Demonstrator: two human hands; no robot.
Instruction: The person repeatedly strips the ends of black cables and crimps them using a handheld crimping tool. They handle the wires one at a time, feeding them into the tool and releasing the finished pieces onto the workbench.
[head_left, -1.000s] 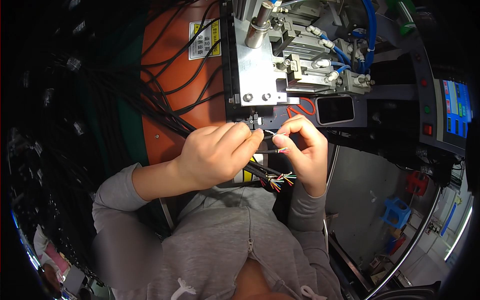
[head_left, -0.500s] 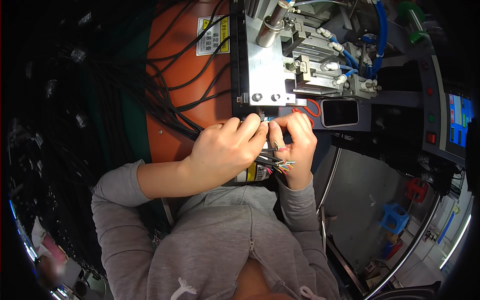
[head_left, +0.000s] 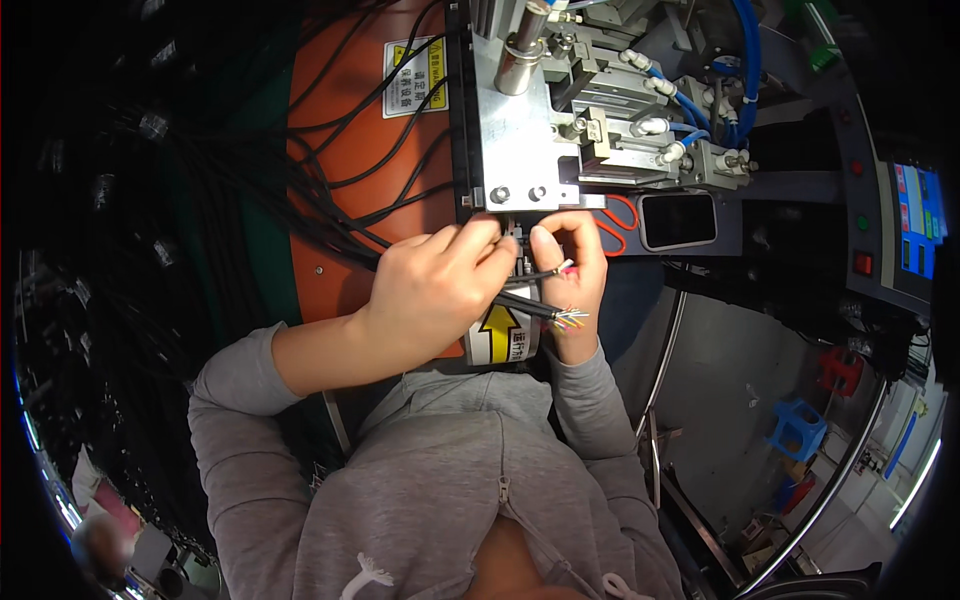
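My left hand (head_left: 435,275) is closed, palm down, over several black cables (head_left: 528,304). Their stripped ends with thin coloured wires (head_left: 568,318) stick out to its right, below my right hand (head_left: 578,280). The left thumb and fingertips pinch close to a small dark metal fixture (head_left: 520,238) under the machine's front plate (head_left: 520,150). My right hand is curled on the fixture's other side, thumb and forefinger drawn together; what they hold, if anything, is hidden. A short gap separates the two hands' fingertips. One more stripped cable end (head_left: 563,269) lies against the right palm.
Metal cylinders with blue air hoses (head_left: 690,115) stand beyond the plate. Right of the hands lie red-handled scissors (head_left: 622,225) and a phone (head_left: 678,221). A control panel with a screen (head_left: 918,220) is far right. Black cables spread over the orange surface (head_left: 350,150) at left.
The fingertips have parted slightly, and the coloured wires that showed between them are out of sight. My right hand has shifted a little left. More of the yellow arrow label shows below the cables.
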